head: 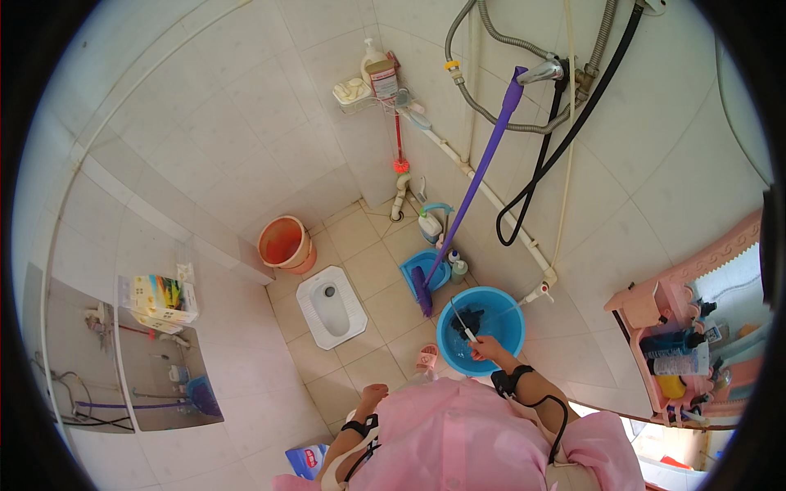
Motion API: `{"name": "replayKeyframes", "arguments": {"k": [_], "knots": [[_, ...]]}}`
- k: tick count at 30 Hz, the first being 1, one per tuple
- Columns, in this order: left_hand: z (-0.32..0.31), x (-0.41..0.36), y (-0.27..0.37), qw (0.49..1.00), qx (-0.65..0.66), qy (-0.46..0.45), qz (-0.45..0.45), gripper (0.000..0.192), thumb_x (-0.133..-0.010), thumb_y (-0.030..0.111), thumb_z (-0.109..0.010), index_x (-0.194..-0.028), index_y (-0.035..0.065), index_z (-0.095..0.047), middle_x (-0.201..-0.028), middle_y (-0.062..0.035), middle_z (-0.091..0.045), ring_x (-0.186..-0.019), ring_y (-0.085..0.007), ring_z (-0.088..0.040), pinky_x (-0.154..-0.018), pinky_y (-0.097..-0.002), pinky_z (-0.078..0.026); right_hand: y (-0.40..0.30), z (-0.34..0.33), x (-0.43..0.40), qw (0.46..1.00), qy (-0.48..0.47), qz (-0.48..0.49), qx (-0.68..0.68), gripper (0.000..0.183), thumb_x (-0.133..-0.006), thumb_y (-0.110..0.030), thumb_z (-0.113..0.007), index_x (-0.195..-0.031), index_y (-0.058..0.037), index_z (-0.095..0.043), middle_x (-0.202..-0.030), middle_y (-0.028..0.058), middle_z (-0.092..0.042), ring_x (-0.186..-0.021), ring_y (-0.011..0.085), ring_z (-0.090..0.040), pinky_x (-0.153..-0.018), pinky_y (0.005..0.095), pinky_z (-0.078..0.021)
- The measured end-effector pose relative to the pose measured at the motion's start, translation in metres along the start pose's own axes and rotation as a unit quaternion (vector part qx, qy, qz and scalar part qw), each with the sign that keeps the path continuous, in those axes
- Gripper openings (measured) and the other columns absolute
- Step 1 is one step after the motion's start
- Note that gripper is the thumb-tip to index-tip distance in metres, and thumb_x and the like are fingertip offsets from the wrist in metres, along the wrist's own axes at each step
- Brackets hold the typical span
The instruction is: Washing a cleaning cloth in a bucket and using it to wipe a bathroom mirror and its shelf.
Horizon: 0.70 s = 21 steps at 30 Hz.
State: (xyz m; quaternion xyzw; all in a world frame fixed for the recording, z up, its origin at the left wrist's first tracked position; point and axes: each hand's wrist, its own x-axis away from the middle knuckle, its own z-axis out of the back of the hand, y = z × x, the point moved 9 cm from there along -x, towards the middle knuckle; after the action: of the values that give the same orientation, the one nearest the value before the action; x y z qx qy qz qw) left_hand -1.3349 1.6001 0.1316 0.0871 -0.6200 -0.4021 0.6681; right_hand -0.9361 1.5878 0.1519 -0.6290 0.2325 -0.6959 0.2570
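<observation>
My right hand (487,348) grips the white handle of a tool (469,333) with a thin, curved metal end, over a round blue plastic basin (442,344). Below that metal end, a dark, ragged bundle (468,321) lies in the basin's water; its kind is unclear. A thin stream of water runs into the basin from a white wall tap (543,292). Near my body, to the left, is my left hand (374,393), its fingers curled. Nothing shows in it, and its palm side is hidden.
Behind the basin, a purple-handled broom (476,178) leans beside a blue dustpan (439,279). A white squat toilet (332,308) is set in the tiled floor, with an orange bucket (286,244) beyond it. A black hose (571,138) hangs on the wall. Pink shelving (657,313) stands at right.
</observation>
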Motion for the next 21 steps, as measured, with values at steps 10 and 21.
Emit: {"name": "replayKeyframes", "arguments": {"k": [10, 21], "knots": [[0.002, 0.0, -0.002, 0.999, 0.038, -0.009, 0.01, 0.028, -0.073, 0.018, -0.065, -0.094, -0.0007, -0.065, -0.08, -0.0085, -0.066, -0.072, -0.016, -0.063, -0.062, -0.0276, -0.049, 0.004, -0.005, -0.005, 1.0, -0.015, -0.003, -0.009, 0.023, -0.085, -0.023, -0.059, -0.093, -0.0015, -0.06, -0.074, 0.0073, -0.064, -0.06, 0.0141, -0.063, -0.054, 0.0256, -0.051], [0.008, -0.001, 0.006, 1.0, 0.015, 0.005, -0.013, 0.031, -0.071, 0.017, -0.067, -0.095, -0.0033, -0.065, -0.082, -0.0086, -0.066, -0.074, -0.016, -0.062, -0.065, -0.0274, -0.049, 0.0, -0.009, -0.014, 0.998, -0.042, 0.022, -0.042, 0.023, -0.08, -0.012, -0.061, -0.101, -0.003, -0.06, -0.077, 0.0068, -0.065, -0.061, 0.0119, -0.062, -0.054, 0.0246, -0.0497]]}}
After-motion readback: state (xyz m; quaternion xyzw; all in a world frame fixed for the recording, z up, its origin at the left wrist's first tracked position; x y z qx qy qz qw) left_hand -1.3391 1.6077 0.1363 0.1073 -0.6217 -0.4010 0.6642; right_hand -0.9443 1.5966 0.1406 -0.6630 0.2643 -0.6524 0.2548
